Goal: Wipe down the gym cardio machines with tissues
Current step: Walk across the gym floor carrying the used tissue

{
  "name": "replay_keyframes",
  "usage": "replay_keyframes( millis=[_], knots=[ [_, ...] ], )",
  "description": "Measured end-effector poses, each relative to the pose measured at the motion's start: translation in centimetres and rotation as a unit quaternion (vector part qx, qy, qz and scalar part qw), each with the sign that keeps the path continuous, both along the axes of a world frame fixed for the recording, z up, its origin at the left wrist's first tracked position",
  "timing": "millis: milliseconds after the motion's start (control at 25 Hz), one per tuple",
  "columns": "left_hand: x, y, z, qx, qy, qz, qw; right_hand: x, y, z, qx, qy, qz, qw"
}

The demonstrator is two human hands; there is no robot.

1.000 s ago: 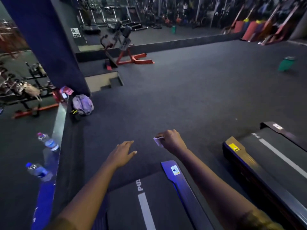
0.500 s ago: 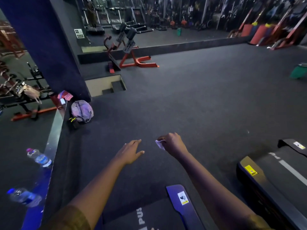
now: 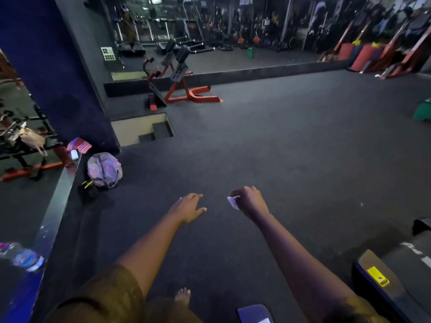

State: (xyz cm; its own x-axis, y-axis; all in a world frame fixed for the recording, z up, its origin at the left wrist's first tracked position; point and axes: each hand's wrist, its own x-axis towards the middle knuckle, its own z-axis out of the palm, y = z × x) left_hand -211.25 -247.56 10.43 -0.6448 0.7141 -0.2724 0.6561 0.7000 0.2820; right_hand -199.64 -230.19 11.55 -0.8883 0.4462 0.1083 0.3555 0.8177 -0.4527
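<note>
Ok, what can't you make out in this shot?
Head view:
Tissue: mostly hidden inside the right hand; only a white corner shows.
Treadmill: cut off by the right and bottom edges.
Bottles: blurred at the left edge.
Green object: cut by the right edge, unidentifiable.

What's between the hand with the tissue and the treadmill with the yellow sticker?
Just bare dark grey floor, seen in the head view, between the right hand holding the small white tissue and the black treadmill deck.
</note>
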Motion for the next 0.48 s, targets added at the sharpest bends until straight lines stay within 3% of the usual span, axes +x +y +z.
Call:
replay_keyframes(
  millis=[320,480],
  knots=[
    [-19.0,14.0,-12.7,-0.06,0.032,-0.1,0.993,-13.7,12.3,-12.0,0.012,-0.042,-0.112,0.993],
    [-24.5,19.5,-15.2,-0.067,0.042,-0.139,0.987,-18.4,16.8,-15.1,0.001,-0.054,-0.159,0.986]
  ],
)
